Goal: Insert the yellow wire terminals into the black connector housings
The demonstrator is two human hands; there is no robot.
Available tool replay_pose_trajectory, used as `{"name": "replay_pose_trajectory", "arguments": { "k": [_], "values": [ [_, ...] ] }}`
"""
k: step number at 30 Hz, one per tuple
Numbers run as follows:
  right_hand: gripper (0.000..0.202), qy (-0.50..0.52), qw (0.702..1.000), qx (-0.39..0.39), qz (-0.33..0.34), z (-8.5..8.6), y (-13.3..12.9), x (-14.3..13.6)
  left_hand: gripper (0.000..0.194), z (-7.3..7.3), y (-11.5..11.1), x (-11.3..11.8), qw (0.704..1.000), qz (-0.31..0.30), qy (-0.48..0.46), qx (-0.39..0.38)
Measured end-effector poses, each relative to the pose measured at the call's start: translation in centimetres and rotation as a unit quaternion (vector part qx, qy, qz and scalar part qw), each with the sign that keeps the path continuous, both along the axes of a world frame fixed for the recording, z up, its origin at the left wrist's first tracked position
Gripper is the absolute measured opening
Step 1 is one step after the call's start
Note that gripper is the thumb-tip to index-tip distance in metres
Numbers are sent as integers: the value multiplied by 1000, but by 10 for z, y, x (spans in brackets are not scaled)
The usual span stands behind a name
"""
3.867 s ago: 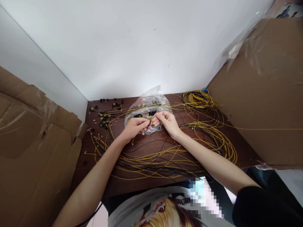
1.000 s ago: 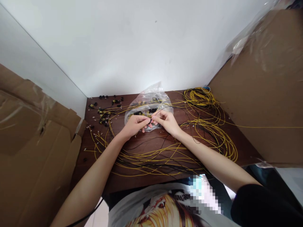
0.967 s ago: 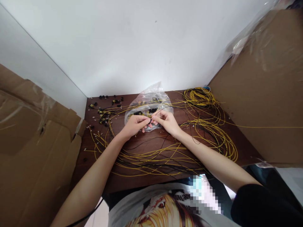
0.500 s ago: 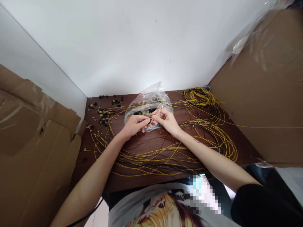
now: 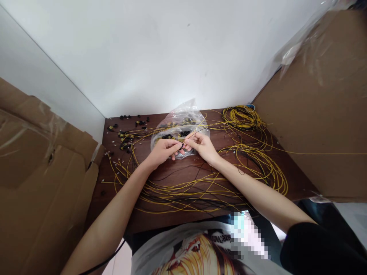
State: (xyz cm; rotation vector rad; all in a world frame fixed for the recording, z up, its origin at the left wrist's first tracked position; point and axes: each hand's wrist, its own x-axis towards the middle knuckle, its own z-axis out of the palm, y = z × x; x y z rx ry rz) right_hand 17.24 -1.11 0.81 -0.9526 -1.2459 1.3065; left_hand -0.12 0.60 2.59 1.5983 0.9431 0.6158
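Note:
My left hand (image 5: 164, 151) pinches a small black connector (image 5: 182, 146) between thumb and fingers. Close beside it, my right hand (image 5: 201, 146) is closed in a pinch on a thin black wire (image 5: 200, 131) that runs up from the fingertips. The hands meet over a clear plastic bag (image 5: 183, 109), which holds several black and yellow connector parts (image 5: 169, 136). My fingers partly hide the connector, so I cannot tell whether the wire sits inside it.
Yellow and black wires lie in a coil (image 5: 243, 117) at the back right and in loose loops (image 5: 183, 187) across the front of the brown table (image 5: 177, 172). Loose connectors (image 5: 125, 141) are scattered at left. Cardboard sheets (image 5: 323, 114) stand on both sides, with a white wall (image 5: 172, 53) behind.
My right fingertips have shifted very slightly to the right, and the black wire has moved a little with them. The left hand keeps its place.

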Motion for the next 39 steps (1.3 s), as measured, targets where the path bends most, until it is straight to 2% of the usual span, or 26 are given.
{"name": "replay_pose_trajectory", "arguments": {
  "k": [10, 19, 30, 39],
  "values": [
    [32, -23, 1000, 14, 1, 2, -2, 0, 32, 4, -1, 1, 1000, -3, -2, 0],
    [34, 17, 1000, -11, 0, 0, 0, 1, 31, 2, -1, 0, 1000, 6, -12, -12],
    [30, -17, 1000, 11, -1, 3, -2, 0, 32, -1, 0, 0, 1000, -6, -20, -9],
    [32, -4, 1000, -3, -2, 2, -2, 0, 30, 0, 0, 0, 1000, 0, -18, -13]
  ]
}}
